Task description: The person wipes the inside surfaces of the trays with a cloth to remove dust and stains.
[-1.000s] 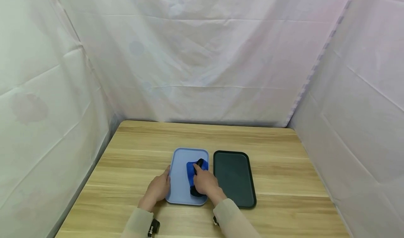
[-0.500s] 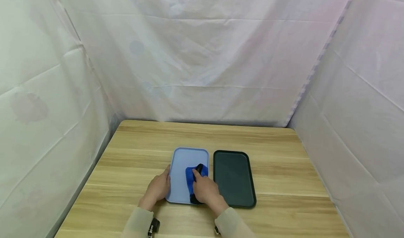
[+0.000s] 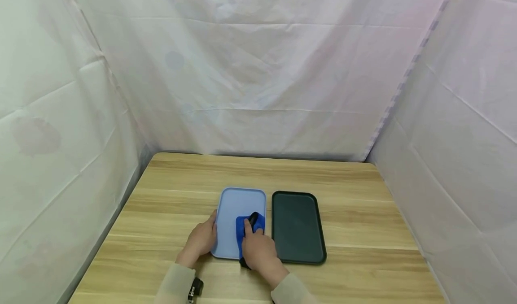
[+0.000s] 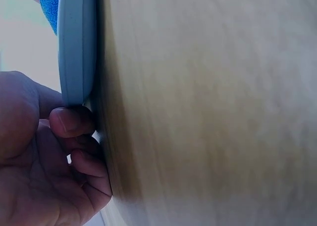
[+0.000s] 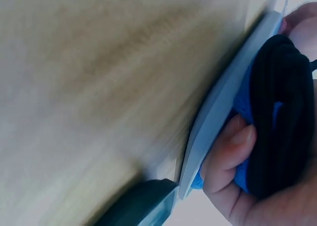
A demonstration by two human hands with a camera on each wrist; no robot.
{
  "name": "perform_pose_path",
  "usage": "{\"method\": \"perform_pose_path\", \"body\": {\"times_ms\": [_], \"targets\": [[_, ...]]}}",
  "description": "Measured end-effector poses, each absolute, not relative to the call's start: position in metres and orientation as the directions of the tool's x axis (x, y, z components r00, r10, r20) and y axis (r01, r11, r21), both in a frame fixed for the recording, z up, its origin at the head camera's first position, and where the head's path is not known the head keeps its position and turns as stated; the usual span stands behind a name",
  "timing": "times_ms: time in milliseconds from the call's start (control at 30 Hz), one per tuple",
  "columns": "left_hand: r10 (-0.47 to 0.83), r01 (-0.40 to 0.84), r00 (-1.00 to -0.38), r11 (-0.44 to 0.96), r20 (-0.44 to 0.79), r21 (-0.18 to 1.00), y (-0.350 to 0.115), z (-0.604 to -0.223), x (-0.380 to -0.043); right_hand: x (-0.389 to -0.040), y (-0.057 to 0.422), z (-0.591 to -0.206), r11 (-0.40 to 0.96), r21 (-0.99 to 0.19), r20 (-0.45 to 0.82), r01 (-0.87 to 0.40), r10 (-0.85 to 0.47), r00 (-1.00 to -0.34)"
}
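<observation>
In the head view, a light-blue tray (image 3: pixel 228 232) lies on the table. My left hand (image 3: pixel 200 237) holds its left edge, and the left wrist view shows curled fingers (image 4: pixel 72 122) against the rim. My right hand (image 3: pixel 260 250) grips a blue cloth with black edging (image 3: pixel 240 228), bunched over the near right part of the tray. One finger extends along the cloth's black strip. In the right wrist view, the thick black edging (image 5: pixel 280 117) shows beside curled fingers (image 5: pixel 230 151), with the cloth against the tray's side. The palm hides part of the cloth.
A dark green tray (image 3: pixel 299 228) lies just right of the light-blue one, a narrow gap between them. Both rest on a wood-grain table (image 3: pixel 363 214). Pale fabric sheets (image 3: pixel 258 71) hang behind the table and along both sides.
My right hand and the blue cloth have slid toward the near edge of the light-blue tray, the black end now overhanging its near rim. My left hand stays at the tray's left edge.
</observation>
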State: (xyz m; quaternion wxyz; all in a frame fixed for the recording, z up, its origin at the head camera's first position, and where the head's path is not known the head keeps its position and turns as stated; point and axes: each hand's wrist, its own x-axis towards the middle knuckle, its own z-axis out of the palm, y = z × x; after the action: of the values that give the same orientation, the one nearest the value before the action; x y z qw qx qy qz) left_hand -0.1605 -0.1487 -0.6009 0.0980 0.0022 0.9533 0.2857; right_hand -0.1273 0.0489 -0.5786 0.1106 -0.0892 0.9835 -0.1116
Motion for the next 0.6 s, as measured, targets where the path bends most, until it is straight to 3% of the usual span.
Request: {"method": "perform_pose_path", "body": {"times_ms": [133, 600], "targets": [[0.061, -0.057, -0.978, 0.839, -0.198, 0.541, -0.151, -0.600, -0.161, -0.124, 0.043, -0.583, 0.970, -0.175, -0.168, -0.169, -0.199, -0.966], [0.079, -0.037, -0.979, 0.838, -0.188, 0.545, -0.153, -0.602, -0.162, -0.126, 0.028, -0.588, 0.975, -0.148, -0.176, -0.167, -0.192, -0.965]]}}
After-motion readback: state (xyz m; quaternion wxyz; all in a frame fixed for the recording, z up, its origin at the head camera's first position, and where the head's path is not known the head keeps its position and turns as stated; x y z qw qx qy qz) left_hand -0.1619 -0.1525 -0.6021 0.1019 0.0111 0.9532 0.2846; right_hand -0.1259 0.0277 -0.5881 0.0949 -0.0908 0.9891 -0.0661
